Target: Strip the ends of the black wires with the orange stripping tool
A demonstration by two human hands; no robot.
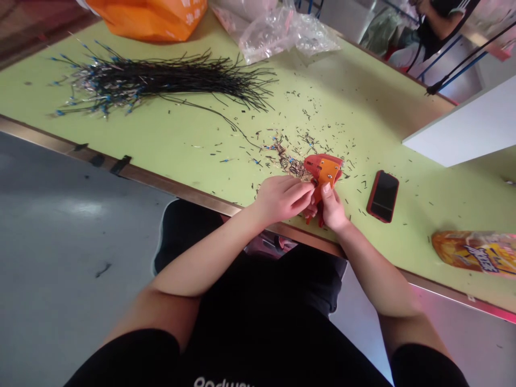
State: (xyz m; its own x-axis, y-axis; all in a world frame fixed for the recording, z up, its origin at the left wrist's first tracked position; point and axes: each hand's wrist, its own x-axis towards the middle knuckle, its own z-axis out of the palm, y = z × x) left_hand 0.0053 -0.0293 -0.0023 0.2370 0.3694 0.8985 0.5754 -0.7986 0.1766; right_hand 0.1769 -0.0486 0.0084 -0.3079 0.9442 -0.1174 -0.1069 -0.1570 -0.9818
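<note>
Above the table's front edge, my right hand (pixel 332 208) is wrapped round the handles of an orange and red wire stripper (pixel 328 171), its head pointing up and away from me. My left hand (pixel 284 198) is closed beside the tool's jaws, fingertips pinched together. What those fingers hold, if anything, is too small to make out. Behind both hands lies a heap of wire offcuts (pixel 287 160), mostly dark with a few blue bits. A big bundle of black wires (pixel 173 78) with blue pieces at its left ends lies farther back; one long wire trails from it towards the heap.
On the right lie a phone (pixel 384 196) in a red case and a drink bottle (pixel 475 251) on its side. An orange bag (pixel 153 19) and clear plastic bags (pixel 278 32) stand at the back. A white panel (pixel 467 126) rises at right; another person (pixel 433 32) sits beyond.
</note>
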